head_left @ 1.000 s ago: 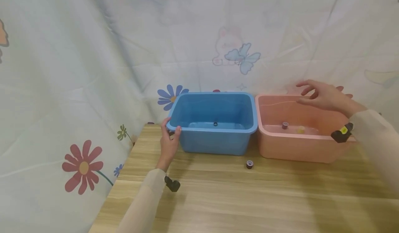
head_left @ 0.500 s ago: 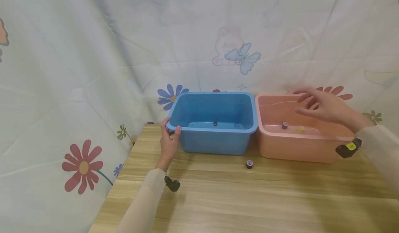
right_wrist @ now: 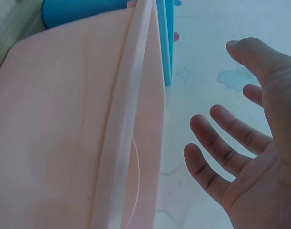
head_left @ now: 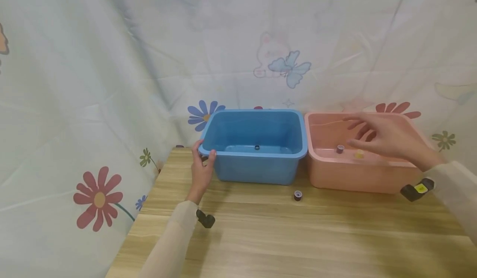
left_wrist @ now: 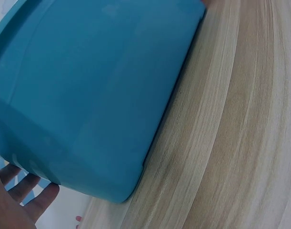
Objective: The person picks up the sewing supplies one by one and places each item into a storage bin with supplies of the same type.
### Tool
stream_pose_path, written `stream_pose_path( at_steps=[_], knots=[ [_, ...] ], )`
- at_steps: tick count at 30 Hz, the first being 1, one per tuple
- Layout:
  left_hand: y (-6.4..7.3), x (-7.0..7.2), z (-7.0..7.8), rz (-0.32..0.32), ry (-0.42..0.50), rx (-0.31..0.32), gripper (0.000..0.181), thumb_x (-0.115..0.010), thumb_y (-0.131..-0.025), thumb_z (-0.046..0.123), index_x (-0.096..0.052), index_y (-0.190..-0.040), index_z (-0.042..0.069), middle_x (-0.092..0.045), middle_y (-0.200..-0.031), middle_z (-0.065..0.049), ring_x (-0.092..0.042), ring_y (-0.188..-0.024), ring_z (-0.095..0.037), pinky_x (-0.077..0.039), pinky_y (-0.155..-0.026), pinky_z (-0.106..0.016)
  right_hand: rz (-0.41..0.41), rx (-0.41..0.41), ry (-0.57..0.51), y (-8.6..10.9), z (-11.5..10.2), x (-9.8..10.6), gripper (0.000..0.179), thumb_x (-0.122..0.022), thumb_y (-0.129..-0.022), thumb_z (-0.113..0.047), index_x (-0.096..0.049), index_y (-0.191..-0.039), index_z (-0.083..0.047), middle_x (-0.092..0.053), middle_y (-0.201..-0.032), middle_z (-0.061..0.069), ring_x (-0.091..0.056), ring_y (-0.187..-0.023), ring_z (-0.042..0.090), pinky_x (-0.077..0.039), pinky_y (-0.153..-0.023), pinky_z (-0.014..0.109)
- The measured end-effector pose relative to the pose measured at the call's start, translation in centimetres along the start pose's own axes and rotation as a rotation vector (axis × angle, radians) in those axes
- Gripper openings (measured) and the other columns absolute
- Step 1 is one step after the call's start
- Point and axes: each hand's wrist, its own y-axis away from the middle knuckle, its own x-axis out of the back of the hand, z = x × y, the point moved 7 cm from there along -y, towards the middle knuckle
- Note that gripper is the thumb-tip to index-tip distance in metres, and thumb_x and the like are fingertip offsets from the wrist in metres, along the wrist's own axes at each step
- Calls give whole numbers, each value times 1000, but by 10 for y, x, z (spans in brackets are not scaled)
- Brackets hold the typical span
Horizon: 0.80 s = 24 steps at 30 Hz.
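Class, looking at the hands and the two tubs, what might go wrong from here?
The left hand grips the blue tub at a corner; a tug might bump the pink tub beside it.
The right hand hovers over the pink tub; lowering, it might knock it.
A small dark piece sits on the table; the right sleeve might sweep it away.

Downward head and closer wrist views share the blue tub (head_left: 257, 169).
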Motion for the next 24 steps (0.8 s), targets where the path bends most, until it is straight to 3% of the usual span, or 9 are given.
stream_pose_path(
  at_steps=[5, 13, 19, 24],
  knots=[
    [0, 0, 1, 0, 6, -13, 58, -59, -103, 46, -31, -152, 34, -54, -145, -20, -61, -118, -41, -53, -93, -56, -33, -9, -47, 0, -11, -3, 75, -79, -82, -61, -50, -148, -41, -70, -117, -11, -70, -86, 7, -56, -72, 34],
    [0, 0, 2, 2, 14, -15, 57, -60, -103, 42, -32, -152, 31, -57, -141, -21, -62, -116, -42, -53, -91, -57, -49, -5, -200, 3, -32, -13, 70, -81, -87, -44, -48, -148, -41, -69, -115, -9, -68, -86, 7, -57, -75, 36],
    [0, 0, 2, -5, 13, -9, 59, -59, -103, 46, -31, -152, 32, -54, -144, -21, -61, -119, -42, -53, -93, -58, -45, 57, -310, 7, -49, -21, 74, -85, -86, -37, -47, -149, -38, -67, -122, -10, -67, -87, 5, -58, -76, 33],
    [1, -1, 3, -8, 18, -4, 59, -59, -103, 47, -31, -153, 31, -53, -145, -22, -59, -119, -42, -52, -94, -57, -23, 127, -393, 8, -62, -30, 72, -89, -83, -19, -53, -145, -27, -69, -114, -7, -67, -83, 8, -59, -72, 35]
  ],
)
